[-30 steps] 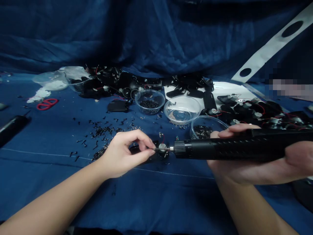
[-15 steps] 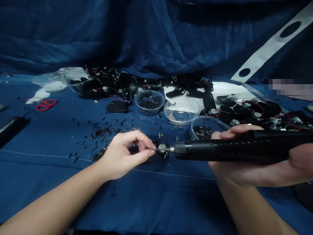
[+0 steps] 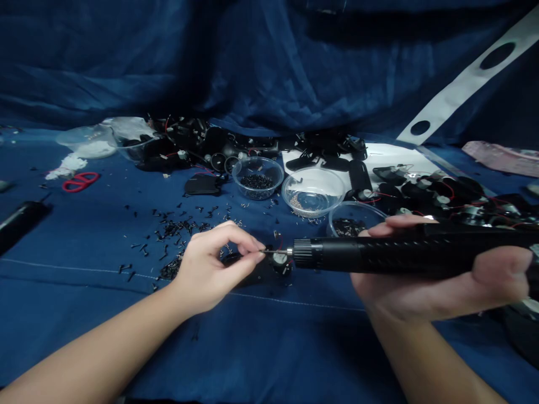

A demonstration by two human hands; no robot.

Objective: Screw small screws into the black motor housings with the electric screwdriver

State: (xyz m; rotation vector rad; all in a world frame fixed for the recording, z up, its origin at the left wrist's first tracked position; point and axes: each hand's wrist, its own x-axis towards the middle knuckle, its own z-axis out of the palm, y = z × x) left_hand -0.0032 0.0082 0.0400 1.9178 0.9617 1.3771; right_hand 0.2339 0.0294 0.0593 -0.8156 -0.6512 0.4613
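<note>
Right hand [image 3: 425, 286]: closed around the black electric screwdriver [image 3: 404, 255], palm under the barrel, index finger laid along its top; tool held level above the cloth, long axis running right to left, thin bit [image 3: 275, 252] pointing left. Left hand [image 3: 210, 269]: thumb and forefinger pinched shut at the bit's tip, on something too small to identify, remaining fingers curled; forearm entering from lower left. Small black part with a pale round motor and red wire [image 3: 275, 261]: lying on the blue cloth [image 3: 269, 336] directly beneath the bit tip, just beside the left fingertips; the left hand is the nearer of the two, the right standing well off along the tool. Loose black screws [image 3: 177, 230]: scattered on the cloth behind and left of the left hand. Three clear plastic bowls: one with dark screws [image 3: 257, 177], one with pale pieces [image 3: 314, 192], one partly hidden behind the tool [image 3: 353, 221], close to its barrel. Heap of black housings and red-wired motors [image 3: 442, 193]: far right, behind the tool. Red scissors [image 3: 80, 180] and second black tool [image 3: 19, 221]: far left, well apart. Bare cloth lies open toward the near edge, between the forearms.
</note>
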